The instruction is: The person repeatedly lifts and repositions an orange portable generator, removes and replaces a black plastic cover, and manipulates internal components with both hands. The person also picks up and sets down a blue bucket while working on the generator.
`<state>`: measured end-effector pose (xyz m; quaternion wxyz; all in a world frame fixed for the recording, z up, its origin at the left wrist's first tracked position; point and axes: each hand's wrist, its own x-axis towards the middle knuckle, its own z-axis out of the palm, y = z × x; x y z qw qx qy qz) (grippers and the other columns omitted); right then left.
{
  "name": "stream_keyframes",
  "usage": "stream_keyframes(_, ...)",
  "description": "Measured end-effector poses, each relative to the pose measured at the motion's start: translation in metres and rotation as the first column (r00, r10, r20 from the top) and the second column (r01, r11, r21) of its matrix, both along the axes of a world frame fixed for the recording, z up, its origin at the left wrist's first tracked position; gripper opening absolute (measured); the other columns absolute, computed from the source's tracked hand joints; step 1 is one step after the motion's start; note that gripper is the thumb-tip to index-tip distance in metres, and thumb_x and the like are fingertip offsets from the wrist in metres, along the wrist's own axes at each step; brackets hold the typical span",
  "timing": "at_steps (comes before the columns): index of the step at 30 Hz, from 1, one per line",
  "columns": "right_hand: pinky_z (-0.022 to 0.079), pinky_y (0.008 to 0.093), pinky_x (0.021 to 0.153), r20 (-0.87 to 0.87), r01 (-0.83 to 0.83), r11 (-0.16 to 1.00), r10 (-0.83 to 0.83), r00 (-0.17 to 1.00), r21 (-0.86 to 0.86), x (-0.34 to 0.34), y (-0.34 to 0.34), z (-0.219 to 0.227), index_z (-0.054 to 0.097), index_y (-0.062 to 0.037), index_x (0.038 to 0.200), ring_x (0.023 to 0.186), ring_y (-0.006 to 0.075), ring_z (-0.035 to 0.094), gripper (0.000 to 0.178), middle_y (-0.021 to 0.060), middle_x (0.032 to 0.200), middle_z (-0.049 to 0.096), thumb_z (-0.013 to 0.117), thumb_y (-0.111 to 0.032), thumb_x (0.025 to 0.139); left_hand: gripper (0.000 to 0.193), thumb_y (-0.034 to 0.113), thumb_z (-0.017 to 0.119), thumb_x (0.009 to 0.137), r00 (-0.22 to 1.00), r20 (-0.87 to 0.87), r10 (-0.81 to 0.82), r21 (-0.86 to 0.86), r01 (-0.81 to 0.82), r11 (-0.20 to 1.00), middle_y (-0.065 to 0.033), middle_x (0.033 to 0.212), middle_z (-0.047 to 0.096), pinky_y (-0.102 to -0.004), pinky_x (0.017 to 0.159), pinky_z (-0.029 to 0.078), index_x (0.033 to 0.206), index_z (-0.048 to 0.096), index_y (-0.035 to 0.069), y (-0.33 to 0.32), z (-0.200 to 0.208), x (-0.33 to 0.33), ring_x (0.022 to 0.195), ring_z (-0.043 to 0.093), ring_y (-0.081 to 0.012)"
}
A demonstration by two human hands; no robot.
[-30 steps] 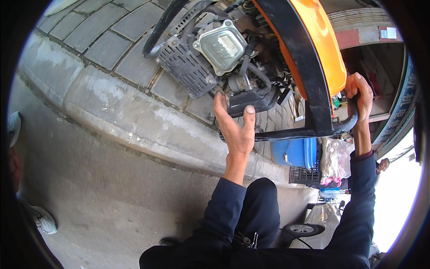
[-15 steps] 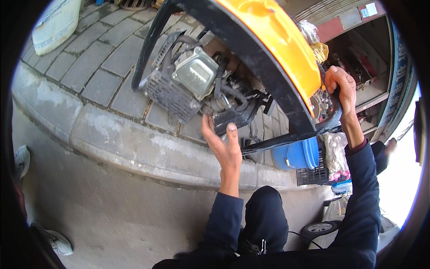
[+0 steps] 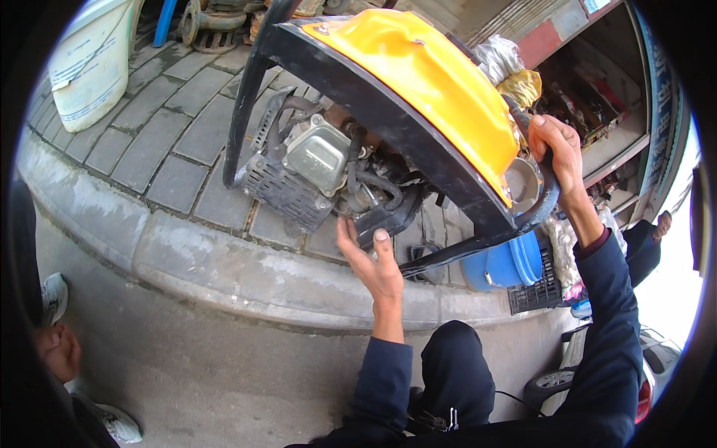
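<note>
In front of me a small engine machine stands tilted in a black tube frame [image 3: 418, 123], with an orange fuel tank [image 3: 429, 82] on top. Its grey valve cover [image 3: 317, 158] and slotted metal guard [image 3: 284, 193] face me, low on the left side. My left hand [image 3: 379, 275] is closed around the lower edge of a black plastic housing [image 3: 388, 216], thumb in front and fingertips partly hidden behind. At the upper right corner of the frame, my right hand [image 3: 559, 153] wraps its fingers around the bent tube. A round metal part [image 3: 521, 183] shows inside that corner.
A blue bucket [image 3: 502, 263] stands beside a black crate [image 3: 536, 287] on the right. The kerb [image 3: 224, 265] runs below the machine. A white bucket [image 3: 89, 75] and rusty castings [image 3: 213, 26] lie at the far left. Another person's hand [image 3: 60, 351] shows at the left edge.
The whole scene sits slightly lower in view, and the machine looks a little less tilted. Another person's hand has come in at the left edge. Both my hands keep their places on the machine.
</note>
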<state>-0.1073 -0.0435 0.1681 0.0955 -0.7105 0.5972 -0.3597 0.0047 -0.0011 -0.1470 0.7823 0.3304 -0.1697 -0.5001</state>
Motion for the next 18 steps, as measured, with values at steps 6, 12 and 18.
stream_keyframes(6,0.035,0.0259,0.058,-0.052,0.001,1.0,-0.001,0.999,-0.015,0.0015,0.0012,0.0017,0.056,-0.008,0.065,0.057,0.0075,0.044,0.042,-0.0015,0.06,0.05,0.064,-0.032,0.099,0.089,0.05,0.062,0.1,1.0,-0.006,-0.007,-0.018,0.007,1.0,-0.0302,0.153,0.032,-0.0483,0.12,0.026,0.154,0.024,-0.01,0.0005,0.0023,0.0021,0.148,0.032,-0.0399)
stream_keyframes(12,0.035,0.0262,0.059,-0.036,0.024,1.0,-0.024,0.999,-0.005,-0.0002,0.0003,0.0021,0.055,-0.0079,0.065,0.059,0.0074,0.044,0.043,-0.0015,0.061,0.049,0.062,-0.031,0.1,0.089,0.049,0.061,0.1,1.0,-0.019,-0.014,-0.019,0.014,1.0,-0.0301,0.154,0.031,-0.0485,0.121,0.025,0.154,0.024,-0.01,-0.0003,0.0,0.0001,0.147,0.032,-0.0398)
stream_keyframes(18,0.034,0.0273,0.059,-0.063,-0.025,0.999,0.023,0.998,-0.024,-0.0051,-0.0019,0.0013,0.051,-0.0085,0.065,0.058,0.0081,0.043,0.044,-0.0011,0.061,0.047,0.06,-0.03,0.102,0.089,0.05,0.061,0.1,1.0,-0.015,-0.017,-0.015,0.017,1.0,-0.0298,0.154,0.03,-0.0488,0.121,0.024,0.155,0.023,-0.01,-0.0006,-0.0019,-0.0017,0.148,0.031,-0.0406)
